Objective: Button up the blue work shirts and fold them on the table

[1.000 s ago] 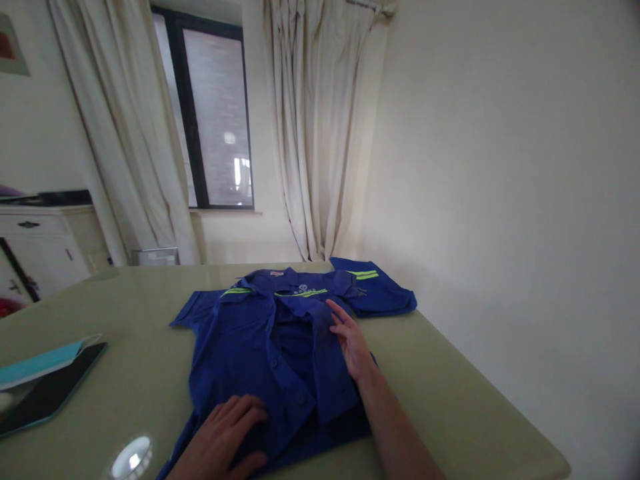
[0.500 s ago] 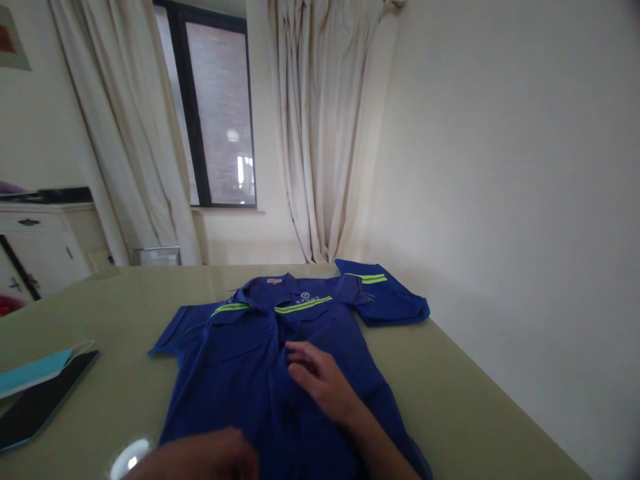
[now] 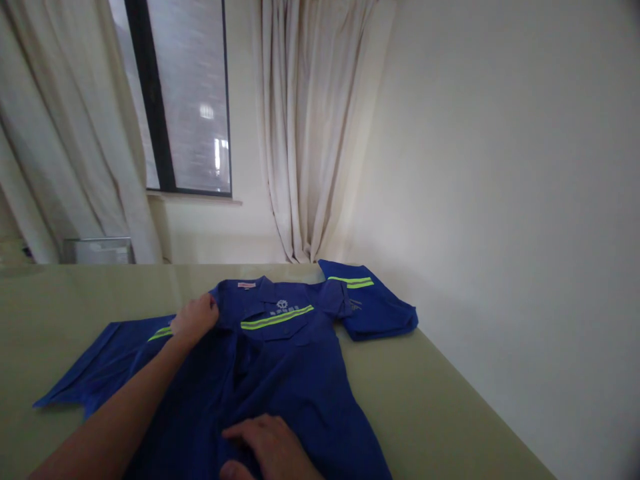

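Greenish tabletop (image 3: 410, 413), wide between blue shirt (image 3: 305, 380) and right edge (image 3: 466, 382)

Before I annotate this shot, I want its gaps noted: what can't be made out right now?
In the head view:
Blue shirt: lower hem, cut off by the bottom edge.
Left hand: whether its fingers grip cloth, hidden by the hand itself.
Right hand: wrist, cut off below.
Collar label: print too small.
Chest lettering: small, blurred.
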Motion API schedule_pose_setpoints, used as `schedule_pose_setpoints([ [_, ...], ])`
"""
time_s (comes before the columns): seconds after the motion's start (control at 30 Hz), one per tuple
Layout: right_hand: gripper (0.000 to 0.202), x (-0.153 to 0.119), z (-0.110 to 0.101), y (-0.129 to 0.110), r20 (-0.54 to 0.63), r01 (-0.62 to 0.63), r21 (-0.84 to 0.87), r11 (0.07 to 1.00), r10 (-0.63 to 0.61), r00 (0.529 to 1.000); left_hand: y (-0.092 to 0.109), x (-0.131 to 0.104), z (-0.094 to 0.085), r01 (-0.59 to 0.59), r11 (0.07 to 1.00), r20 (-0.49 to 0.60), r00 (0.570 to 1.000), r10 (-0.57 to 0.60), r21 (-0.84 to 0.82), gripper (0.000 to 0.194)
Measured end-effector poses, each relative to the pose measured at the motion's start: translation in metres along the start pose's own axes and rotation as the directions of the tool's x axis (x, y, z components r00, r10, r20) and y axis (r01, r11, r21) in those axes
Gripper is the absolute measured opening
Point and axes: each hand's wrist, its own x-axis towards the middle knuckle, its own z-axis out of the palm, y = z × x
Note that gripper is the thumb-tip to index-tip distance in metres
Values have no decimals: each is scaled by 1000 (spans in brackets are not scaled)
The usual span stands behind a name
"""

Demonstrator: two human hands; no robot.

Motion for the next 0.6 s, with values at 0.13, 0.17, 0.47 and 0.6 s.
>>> schedule_pose_setpoints([
  [0.13,44,2,1,0,-10,-40,50,998,41,999,30,12,7,-186,980,32,982,189,-76,46],
  [0.17,42,1,-1,-2,-14,-50,72,996,51,999,37,11,10,-245,965,65,966,251,-92,48],
  [0.47,32,2,-21,-24,-31,-95,71,993,98,995,39,-58,36,-301,950,183,942,282,81,58],
  [0.6,29,0,-10,-7,33,-99,-159,982,106,994,27,-66,54,-314,932,264,928,262,179,70],
])
